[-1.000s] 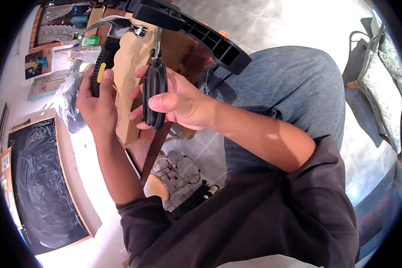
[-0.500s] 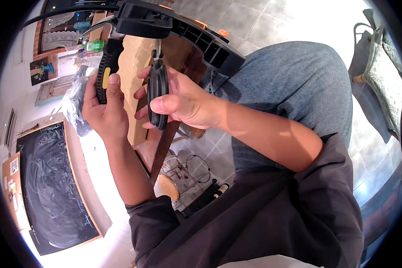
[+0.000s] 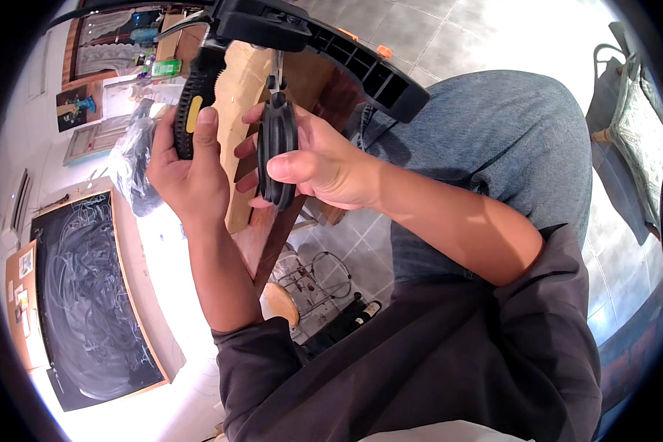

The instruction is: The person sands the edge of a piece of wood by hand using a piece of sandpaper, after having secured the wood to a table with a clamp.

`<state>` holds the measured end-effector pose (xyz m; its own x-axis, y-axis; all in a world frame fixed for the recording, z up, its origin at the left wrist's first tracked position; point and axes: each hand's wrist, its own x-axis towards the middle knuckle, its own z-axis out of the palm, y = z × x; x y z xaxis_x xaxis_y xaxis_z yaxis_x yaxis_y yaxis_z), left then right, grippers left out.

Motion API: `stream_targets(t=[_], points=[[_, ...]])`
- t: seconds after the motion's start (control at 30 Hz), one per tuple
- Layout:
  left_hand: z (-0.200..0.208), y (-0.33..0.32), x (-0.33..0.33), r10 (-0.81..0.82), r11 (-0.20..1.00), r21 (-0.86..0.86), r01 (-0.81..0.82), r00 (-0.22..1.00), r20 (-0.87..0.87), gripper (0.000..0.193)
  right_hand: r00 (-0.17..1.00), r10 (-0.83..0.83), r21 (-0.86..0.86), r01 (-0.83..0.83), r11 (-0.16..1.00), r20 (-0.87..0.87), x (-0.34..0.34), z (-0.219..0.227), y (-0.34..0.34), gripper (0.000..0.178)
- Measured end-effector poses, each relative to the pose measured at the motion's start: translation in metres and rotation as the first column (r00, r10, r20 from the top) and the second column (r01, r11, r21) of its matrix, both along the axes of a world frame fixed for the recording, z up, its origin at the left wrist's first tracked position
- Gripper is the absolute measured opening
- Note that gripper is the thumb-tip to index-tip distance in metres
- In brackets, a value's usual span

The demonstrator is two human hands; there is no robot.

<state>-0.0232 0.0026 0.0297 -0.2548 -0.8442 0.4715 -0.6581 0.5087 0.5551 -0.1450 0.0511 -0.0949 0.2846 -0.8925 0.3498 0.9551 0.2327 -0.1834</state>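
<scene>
Hanging at the far left, a tan cork board with papers (image 3: 22,313) sits beside a wood-framed blackboard smeared with white chalk (image 3: 96,295). Farther right, a crumpled, clear plastic bag (image 3: 134,166) lies near the left hand (image 3: 191,166), whose fingers wrap a hammer with a ribbed black handle and yellow inset (image 3: 200,92), the thumb lying along the grip. The hammer slants upward, its curved metal claw partly hidden behind a black plastic frame with ribbed openings (image 3: 361,70) that crosses the top. Behind both hands are a piece of brown cardboard with a ragged edge (image 3: 237,85) and a reddish-brown wooden counter (image 3: 258,247). Just right of the hammer, apart from it, a metal hand tool with thick black handles (image 3: 278,151) stands nearly upright in the right hand (image 3: 324,166); the thumb presses its near side while the other fingers spread out behind. Beyond are faded blue denim jeans (image 3: 501,132) and, at far right, a pale patterned cushion (image 3: 633,144).
</scene>
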Motion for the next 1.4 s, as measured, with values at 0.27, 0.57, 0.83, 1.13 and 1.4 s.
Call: stream_targets(t=[0.27, 0.57, 0.83, 1.13, 1.4], points=[[-0.011, 0.006, -0.005, 0.051, 0.998, 0.034, -0.049, 0.997, -0.052, 0.034, 1.000, -0.021, -0.028, 0.021, 0.999, 0.022, 0.001, -0.003, -0.002, 0.074], [-0.017, 0.005, -0.005, 0.073, 0.994, -0.074, -0.075, 0.997, -0.040, 0.029, 1.000, -0.012, -0.032, 0.012, 0.999, 0.006, 0.003, -0.005, -0.002, 0.081], [-0.014, 0.012, -0.006, 0.117, 0.993, -0.027, -0.118, 0.992, -0.037, 0.036, 1.000, -0.004, -0.050, 0.004, 0.999, 0.006, 0.002, -0.009, -0.003, 0.083], [-0.023, 0.010, -0.002, 0.054, 0.990, -0.135, -0.052, 0.999, 0.006, 0.032, 1.000, -0.022, -0.045, 0.022, 0.999, 0.009, 0.006, -0.012, -0.005, 0.089], [-0.023, 0.013, -0.005, 0.093, 0.982, -0.162, -0.093, 0.996, -0.006, 0.032, 0.999, -0.032, -0.065, 0.031, 0.997, -0.017, 0.003, -0.014, -0.007, 0.091]])
